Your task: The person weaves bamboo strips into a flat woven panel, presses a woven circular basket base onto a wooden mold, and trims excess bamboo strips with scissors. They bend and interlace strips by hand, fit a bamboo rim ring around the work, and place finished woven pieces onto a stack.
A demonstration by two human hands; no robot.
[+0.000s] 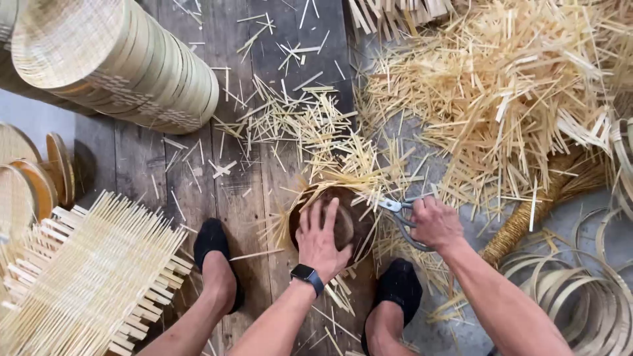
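Observation:
My left hand (321, 237), a dark watch on its wrist, lies flat with fingers spread on top of a round brown form (348, 221) that rests on the wooden floor between my feet. Pale bamboo strips stick out around the form's far rim. My right hand (435, 223) grips metal shears (397, 209) whose blades point left at the strips on the form's right edge.
A tall stack of round bamboo steamer frames (125, 62) lies at top left. A woven bamboo mat (86, 277) sits at lower left. A big heap of cut strips (508, 86) fills the upper right; thin bamboo hoops (580, 290) lie at lower right. A broom handle (527, 221) crosses at right.

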